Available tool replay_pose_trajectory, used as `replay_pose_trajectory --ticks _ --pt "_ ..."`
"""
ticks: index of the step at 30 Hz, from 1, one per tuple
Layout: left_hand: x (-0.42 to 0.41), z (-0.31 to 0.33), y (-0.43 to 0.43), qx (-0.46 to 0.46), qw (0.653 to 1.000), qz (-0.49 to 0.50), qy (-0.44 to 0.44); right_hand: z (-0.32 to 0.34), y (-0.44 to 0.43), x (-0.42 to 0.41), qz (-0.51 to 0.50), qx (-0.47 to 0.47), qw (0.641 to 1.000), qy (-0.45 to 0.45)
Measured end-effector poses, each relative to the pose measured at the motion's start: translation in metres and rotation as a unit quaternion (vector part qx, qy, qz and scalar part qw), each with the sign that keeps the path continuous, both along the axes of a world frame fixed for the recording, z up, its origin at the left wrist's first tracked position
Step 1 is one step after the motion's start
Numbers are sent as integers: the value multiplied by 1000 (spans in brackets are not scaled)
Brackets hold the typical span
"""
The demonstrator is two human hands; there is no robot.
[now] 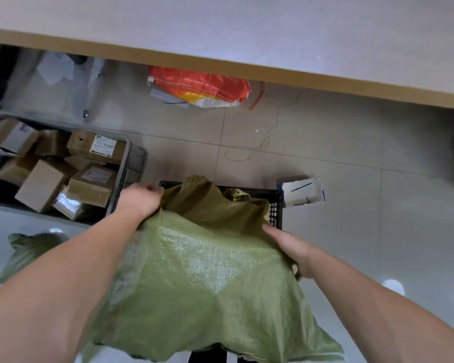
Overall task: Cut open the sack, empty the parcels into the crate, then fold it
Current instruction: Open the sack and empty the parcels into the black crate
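Two hands work one green woven plastic sack, which lies draped across a black slatted plastic crate in the near centre. The sack hides most of the crate; only its far rim, its right wall and a strip at the bottom edge of the frame show. What the crate holds cannot be made out.

The left hand clenches the sack's far left edge, knuckles up, fingers curled into the fabric. The right hand holds the right edge: the thumb lies flat on top and the fingers go under the cloth, out of sight. Both forearms run out of frame at the near corners.

The sack's far part is darker and bunched over the crate rim. A small olive lump shows past it, parcel or fold unclear.

Left: a grey plastic bin, cut off by the frame edge, holds brown cardboard parcels, some with white labels too blurred to read. Near left: a second green sack, partly behind the left forearm. Just right of the crate: a small white box with blue trim. Far: an orange and white woven bag lies on the tiled floor, partly under a white table with a wooden edge. A thin red cord lies beside the bag.
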State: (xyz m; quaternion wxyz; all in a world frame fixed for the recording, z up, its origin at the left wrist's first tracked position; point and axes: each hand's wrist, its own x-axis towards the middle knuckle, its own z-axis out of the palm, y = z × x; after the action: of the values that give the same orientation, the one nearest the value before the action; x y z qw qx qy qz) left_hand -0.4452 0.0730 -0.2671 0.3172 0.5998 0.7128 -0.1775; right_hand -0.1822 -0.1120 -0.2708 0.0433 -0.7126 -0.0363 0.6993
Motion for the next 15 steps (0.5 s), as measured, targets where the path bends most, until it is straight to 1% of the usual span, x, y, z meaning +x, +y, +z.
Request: replay_pose_trajectory --ticks 1,3,5,7,9,10,13,15 --pt "-1 2 -3 11 997 59 -44 -2 -2 1 -24 8 1000 -5" --pt "-7 9 -9 31 980 159 -116 -9 -9 -2 -62 50 995 -63" --pt "-19 17 -16 46 963 201 -174 -12 -17 -4 -87 102 984 -117" --pt "-33 25 -28 21 963 177 -202 -7 -24 -6 -84 124 977 -149" --pt "-48 36 -47 -42 969 118 -214 -2 -30 -7 -71 120 976 -168" --pt "-56 42 -58 -80 966 101 -225 -1 -33 -7 -69 112 977 -170" --pt "-71 53 -87 -146 949 106 -259 0 -41 -5 -74 92 982 -149" --pt "-75 55 -103 -164 944 129 -254 -1 -48 -6 -70 85 986 -126"
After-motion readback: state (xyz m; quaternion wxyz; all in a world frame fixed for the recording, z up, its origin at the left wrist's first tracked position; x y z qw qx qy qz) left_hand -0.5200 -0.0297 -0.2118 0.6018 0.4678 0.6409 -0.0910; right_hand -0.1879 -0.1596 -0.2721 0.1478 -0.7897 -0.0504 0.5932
